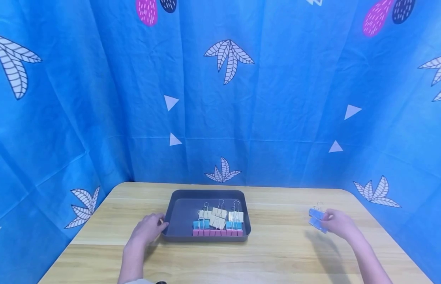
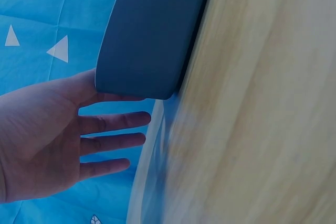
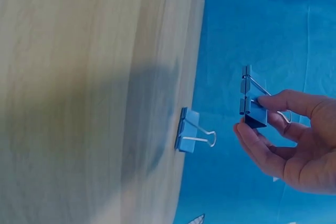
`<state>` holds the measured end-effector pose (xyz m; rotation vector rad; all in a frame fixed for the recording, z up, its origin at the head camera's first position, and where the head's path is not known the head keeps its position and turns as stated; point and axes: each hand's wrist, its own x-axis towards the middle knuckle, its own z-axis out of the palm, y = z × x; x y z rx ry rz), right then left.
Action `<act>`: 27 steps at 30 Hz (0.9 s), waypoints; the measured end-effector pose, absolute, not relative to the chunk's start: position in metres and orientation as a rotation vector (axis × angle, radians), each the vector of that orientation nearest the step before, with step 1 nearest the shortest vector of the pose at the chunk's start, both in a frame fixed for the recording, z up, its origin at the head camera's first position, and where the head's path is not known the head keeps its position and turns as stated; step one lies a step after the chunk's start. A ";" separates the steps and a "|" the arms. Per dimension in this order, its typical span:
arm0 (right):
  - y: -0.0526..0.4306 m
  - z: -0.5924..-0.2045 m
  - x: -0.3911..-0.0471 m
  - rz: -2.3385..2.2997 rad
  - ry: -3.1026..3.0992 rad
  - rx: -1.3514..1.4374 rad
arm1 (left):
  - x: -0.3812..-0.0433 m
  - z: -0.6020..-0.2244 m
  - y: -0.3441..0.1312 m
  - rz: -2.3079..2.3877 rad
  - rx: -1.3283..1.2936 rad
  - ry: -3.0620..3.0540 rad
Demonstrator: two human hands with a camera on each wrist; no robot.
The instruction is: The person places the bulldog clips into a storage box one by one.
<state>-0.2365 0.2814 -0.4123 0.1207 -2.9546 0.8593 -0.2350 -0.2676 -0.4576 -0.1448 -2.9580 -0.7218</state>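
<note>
My right hand (image 1: 335, 223) pinches a blue binder clip (image 3: 255, 95) between thumb and fingers, raised over the right side of the table. A second blue binder clip (image 3: 189, 130) stands on the tabletop, its wire handles upward. At the left wall of a dark grey tray (image 1: 177, 236) is my left hand (image 1: 147, 228). In the left wrist view, its fingers are extended beside the tray's corner, and the tray wall hides part of the hand. Inside the tray, binder clips stand grouped at the right: pink ones (image 1: 218, 233) in front, blue ones (image 1: 233, 225) behind, cream ones (image 1: 219, 213) farther back.
The light wooden table (image 1: 277, 252) carries the tray near its middle. A blue patterned curtain (image 1: 284, 98) hangs behind the table and along both sides. The right hand's shadow falls on the wood below it.
</note>
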 end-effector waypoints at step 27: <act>0.238 -0.398 -0.253 0.877 -2.929 0.213 | -0.235 -0.458 -0.268 -0.778 -0.138 -2.947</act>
